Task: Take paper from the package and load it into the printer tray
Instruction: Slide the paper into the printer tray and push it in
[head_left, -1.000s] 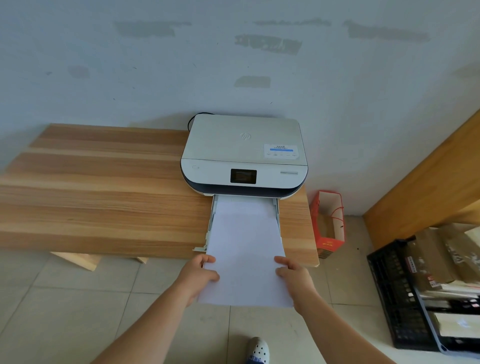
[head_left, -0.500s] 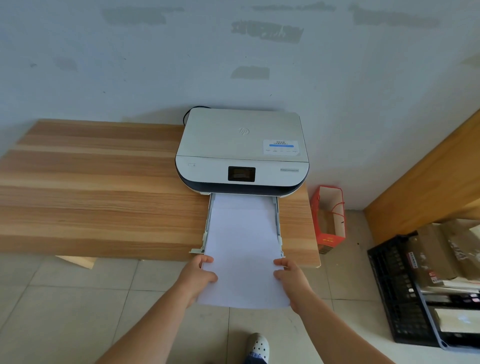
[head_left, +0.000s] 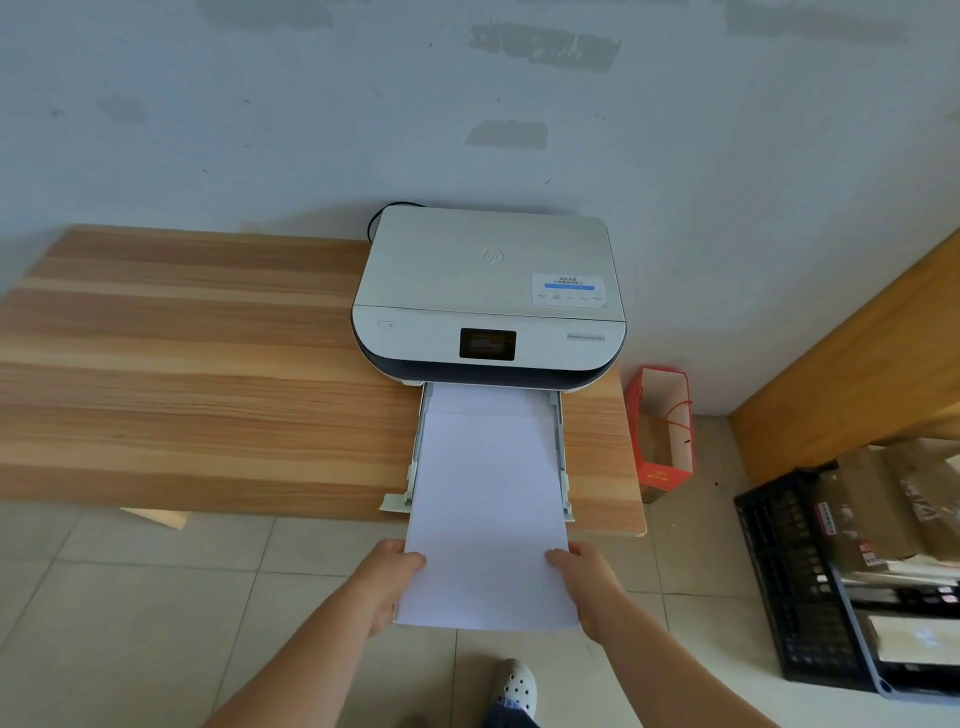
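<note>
A white printer (head_left: 488, 291) stands at the right end of a wooden table (head_left: 197, 384). Its paper tray (head_left: 560, 447) is pulled out toward me over the table's front edge. A stack of white paper (head_left: 488, 509) lies partly in the tray, its far edge short of the printer body and its near end hanging past the table. My left hand (head_left: 392, 577) grips the stack's near left edge, my right hand (head_left: 589, 579) its near right edge. No paper package is in view.
A red paper bag (head_left: 662, 436) stands on the floor right of the table. A black crate (head_left: 800, 577) with boxes sits at the far right, beside a wooden panel (head_left: 852, 364). My shoe (head_left: 514, 686) is on the tiled floor below.
The stack has slid a little farther into the tray, my hands moving forward with it. The view has shifted slightly.
</note>
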